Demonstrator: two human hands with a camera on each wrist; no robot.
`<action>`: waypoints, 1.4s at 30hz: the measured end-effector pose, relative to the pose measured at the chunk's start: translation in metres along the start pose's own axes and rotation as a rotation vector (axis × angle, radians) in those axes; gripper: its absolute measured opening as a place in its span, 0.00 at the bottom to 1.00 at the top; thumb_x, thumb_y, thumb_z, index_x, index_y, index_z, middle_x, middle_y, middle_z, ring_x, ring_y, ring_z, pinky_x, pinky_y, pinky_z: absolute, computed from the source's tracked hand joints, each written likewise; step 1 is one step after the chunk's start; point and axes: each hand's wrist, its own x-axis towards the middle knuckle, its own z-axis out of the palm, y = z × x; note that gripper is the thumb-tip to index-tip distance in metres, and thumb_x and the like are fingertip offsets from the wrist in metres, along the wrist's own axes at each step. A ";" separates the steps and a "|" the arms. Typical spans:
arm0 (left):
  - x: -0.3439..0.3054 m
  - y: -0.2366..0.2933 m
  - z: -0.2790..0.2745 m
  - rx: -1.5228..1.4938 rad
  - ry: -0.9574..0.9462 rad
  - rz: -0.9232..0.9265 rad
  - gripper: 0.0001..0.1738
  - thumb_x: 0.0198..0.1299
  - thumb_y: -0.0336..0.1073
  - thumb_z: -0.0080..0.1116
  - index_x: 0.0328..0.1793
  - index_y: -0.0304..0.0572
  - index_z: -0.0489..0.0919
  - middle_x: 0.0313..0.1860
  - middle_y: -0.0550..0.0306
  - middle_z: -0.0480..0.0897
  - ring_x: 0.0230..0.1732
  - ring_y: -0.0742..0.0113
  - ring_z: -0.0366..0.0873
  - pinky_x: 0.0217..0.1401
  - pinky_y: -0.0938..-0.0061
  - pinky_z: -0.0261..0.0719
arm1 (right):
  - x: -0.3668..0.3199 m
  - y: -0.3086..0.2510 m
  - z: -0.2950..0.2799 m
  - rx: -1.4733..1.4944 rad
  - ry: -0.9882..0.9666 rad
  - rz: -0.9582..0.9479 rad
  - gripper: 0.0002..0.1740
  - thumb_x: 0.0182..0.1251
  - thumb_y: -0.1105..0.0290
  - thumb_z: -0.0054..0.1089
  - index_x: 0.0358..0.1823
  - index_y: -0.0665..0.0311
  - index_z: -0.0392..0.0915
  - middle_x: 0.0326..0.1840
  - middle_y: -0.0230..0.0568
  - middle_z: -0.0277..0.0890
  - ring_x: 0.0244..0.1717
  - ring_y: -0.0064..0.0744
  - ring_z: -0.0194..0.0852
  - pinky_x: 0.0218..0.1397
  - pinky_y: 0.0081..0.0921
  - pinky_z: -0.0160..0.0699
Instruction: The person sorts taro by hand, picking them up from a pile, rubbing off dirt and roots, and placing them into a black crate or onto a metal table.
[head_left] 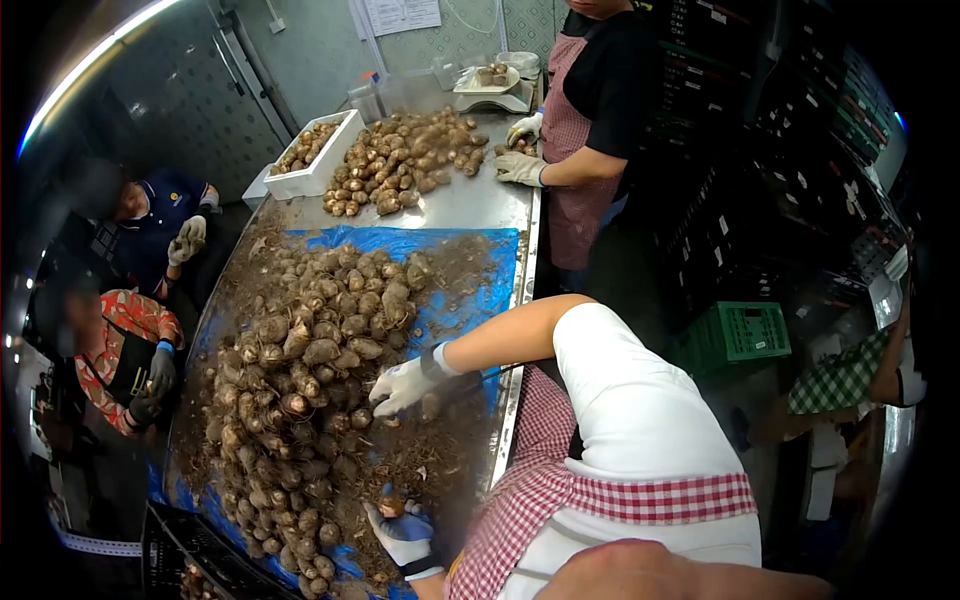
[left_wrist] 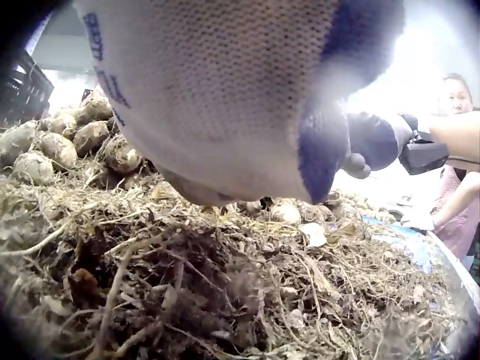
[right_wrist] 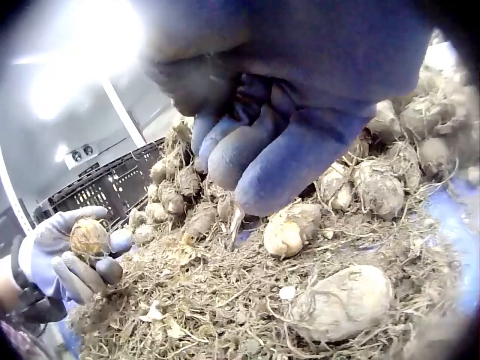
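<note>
In the head view my left hand (head_left: pixel 402 538), in a white glove with a blue coated palm, holds a small brown taro corm (head_left: pixel 393 508). The right wrist view shows this corm (right_wrist: pixel 90 238) between the left thumb and fingers. My right hand (head_left: pixel 402 387), gloved alike, is over the near side of a large heap of hairy taro corms (head_left: pixel 310 345). Its fingers (right_wrist: pixel 262 165) hang loosely bent, with nothing visible in them. Below them a pale-ended corm (right_wrist: pixel 292 229) and a larger corm (right_wrist: pixel 345 304) lie on loose root fibres (right_wrist: pixel 202 300).
A blue sheet (head_left: pixel 480 240) covers part of the metal table (head_left: pixel 505 210). Beyond are a second corm pile (head_left: pixel 400 155), a white box (head_left: pixel 312 180) and a scale (head_left: pixel 495 98). One person works at the far end; others stand opposite. A black crate (head_left: pixel 190 555) stands at the near-left corner.
</note>
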 end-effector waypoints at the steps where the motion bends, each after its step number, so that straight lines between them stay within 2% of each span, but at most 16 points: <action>1: -0.001 0.000 0.001 0.000 -0.011 0.001 0.33 0.62 0.65 0.53 0.54 0.41 0.77 0.35 0.54 0.78 0.27 0.66 0.69 0.28 0.74 0.67 | 0.011 0.022 0.002 -0.057 -0.058 -0.052 0.33 0.71 0.47 0.48 0.65 0.67 0.68 0.62 0.56 0.70 0.62 0.48 0.71 0.64 0.34 0.70; 4: 0.000 0.000 0.004 0.002 0.011 -0.002 0.33 0.62 0.64 0.53 0.55 0.42 0.76 0.35 0.52 0.77 0.27 0.65 0.69 0.28 0.73 0.68 | 0.011 0.022 0.001 -0.043 -0.079 -0.031 0.33 0.71 0.47 0.47 0.66 0.66 0.67 0.65 0.55 0.68 0.62 0.48 0.70 0.64 0.34 0.70; 6: 0.001 0.001 0.002 -0.002 0.034 -0.006 0.33 0.62 0.64 0.53 0.55 0.42 0.76 0.35 0.52 0.77 0.27 0.65 0.69 0.29 0.73 0.68 | 0.002 -0.002 0.002 0.194 -0.025 0.137 0.32 0.71 0.47 0.48 0.65 0.67 0.68 0.63 0.55 0.70 0.60 0.48 0.71 0.64 0.33 0.71; 10: 0.005 0.002 0.002 -0.029 0.027 -0.028 0.33 0.62 0.64 0.53 0.56 0.42 0.76 0.36 0.51 0.77 0.27 0.64 0.68 0.29 0.72 0.67 | 0.011 -0.005 0.002 0.192 -0.091 0.091 0.34 0.70 0.45 0.48 0.63 0.69 0.70 0.56 0.54 0.77 0.56 0.48 0.75 0.58 0.36 0.73; 13: 0.004 0.004 0.000 -0.053 0.008 -0.032 0.33 0.64 0.62 0.53 0.57 0.39 0.76 0.35 0.52 0.79 0.27 0.64 0.71 0.30 0.72 0.71 | 0.018 0.001 0.019 0.149 0.060 0.032 0.30 0.71 0.48 0.48 0.58 0.70 0.73 0.47 0.51 0.81 0.49 0.45 0.79 0.52 0.36 0.75; 16: 0.005 0.003 0.000 -0.017 0.018 -0.020 0.34 0.62 0.64 0.53 0.59 0.41 0.75 0.37 0.52 0.77 0.28 0.64 0.68 0.31 0.72 0.67 | 0.010 -0.012 0.019 0.136 0.056 0.005 0.27 0.72 0.51 0.48 0.53 0.72 0.75 0.41 0.49 0.82 0.44 0.44 0.79 0.48 0.35 0.75; 25: 0.001 0.003 0.004 -0.016 -0.046 -0.019 0.35 0.64 0.64 0.51 0.60 0.40 0.74 0.38 0.53 0.78 0.29 0.65 0.70 0.32 0.72 0.69 | 0.014 -0.010 0.041 0.125 0.039 -0.020 0.28 0.72 0.52 0.48 0.50 0.75 0.75 0.42 0.57 0.80 0.44 0.46 0.79 0.48 0.37 0.75; 28: -0.008 0.000 0.007 0.014 -0.082 -0.012 0.34 0.64 0.62 0.53 0.61 0.39 0.73 0.38 0.54 0.78 0.30 0.66 0.70 0.34 0.72 0.70 | 0.008 -0.021 0.052 0.169 0.003 -0.012 0.28 0.73 0.51 0.48 0.47 0.76 0.77 0.38 0.53 0.82 0.42 0.43 0.80 0.46 0.35 0.76; 30: -0.012 -0.001 0.011 0.031 -0.165 -0.056 0.33 0.65 0.56 0.54 0.66 0.38 0.70 0.40 0.54 0.78 0.31 0.66 0.70 0.36 0.72 0.71 | 0.002 -0.030 0.063 0.109 0.091 -0.154 0.29 0.71 0.47 0.49 0.46 0.72 0.79 0.38 0.54 0.81 0.41 0.50 0.79 0.45 0.41 0.75; 31: -0.009 -0.005 0.014 0.055 -0.204 -0.071 0.32 0.65 0.56 0.54 0.66 0.38 0.70 0.41 0.53 0.78 0.32 0.66 0.70 0.37 0.72 0.71 | 0.027 -0.003 0.093 0.090 0.250 -0.295 0.28 0.70 0.47 0.50 0.49 0.70 0.79 0.42 0.58 0.80 0.48 0.54 0.77 0.51 0.42 0.73; 32: -0.005 -0.009 0.021 0.097 -0.212 -0.067 0.32 0.65 0.55 0.53 0.66 0.38 0.70 0.42 0.53 0.77 0.32 0.66 0.70 0.37 0.72 0.71 | 0.013 -0.031 0.085 0.094 0.178 -0.179 0.28 0.70 0.48 0.50 0.52 0.68 0.77 0.47 0.59 0.79 0.53 0.55 0.74 0.54 0.41 0.72; 33: -0.004 -0.014 0.025 0.145 -0.209 -0.050 0.32 0.65 0.55 0.53 0.66 0.38 0.70 0.42 0.53 0.77 0.33 0.65 0.70 0.38 0.72 0.71 | 0.030 -0.017 0.105 0.038 0.203 -0.295 0.27 0.70 0.48 0.50 0.53 0.66 0.76 0.49 0.61 0.77 0.56 0.55 0.72 0.56 0.39 0.71; 35: 0.000 -0.023 0.037 0.250 -0.212 -0.010 0.32 0.66 0.54 0.53 0.66 0.38 0.69 0.43 0.52 0.77 0.35 0.65 0.70 0.39 0.72 0.71 | 0.015 -0.036 0.110 -0.134 0.264 -0.400 0.28 0.68 0.47 0.52 0.45 0.70 0.77 0.43 0.65 0.76 0.50 0.57 0.75 0.49 0.43 0.74; 36: 0.003 -0.028 0.043 0.299 -0.223 0.000 0.32 0.66 0.54 0.53 0.66 0.37 0.69 0.44 0.52 0.77 0.35 0.65 0.71 0.40 0.71 0.71 | -0.001 -0.060 0.108 0.069 0.201 -0.211 0.27 0.68 0.48 0.52 0.41 0.71 0.78 0.40 0.65 0.76 0.47 0.57 0.76 0.46 0.45 0.75; 39: 0.006 -0.037 0.059 0.433 -0.258 0.033 0.32 0.66 0.53 0.52 0.67 0.37 0.68 0.46 0.51 0.76 0.38 0.64 0.71 0.41 0.71 0.71 | 0.012 -0.047 0.129 -0.081 0.238 -0.212 0.36 0.63 0.40 0.57 0.47 0.73 0.77 0.41 0.66 0.78 0.48 0.61 0.76 0.50 0.47 0.74; 42: 0.007 -0.045 0.070 0.527 -0.292 0.059 0.31 0.66 0.52 0.52 0.67 0.36 0.68 0.47 0.50 0.76 0.40 0.64 0.71 0.43 0.71 0.72 | -0.023 -0.064 0.120 0.180 0.261 -0.127 0.34 0.62 0.43 0.58 0.48 0.73 0.76 0.43 0.63 0.78 0.49 0.56 0.77 0.49 0.45 0.74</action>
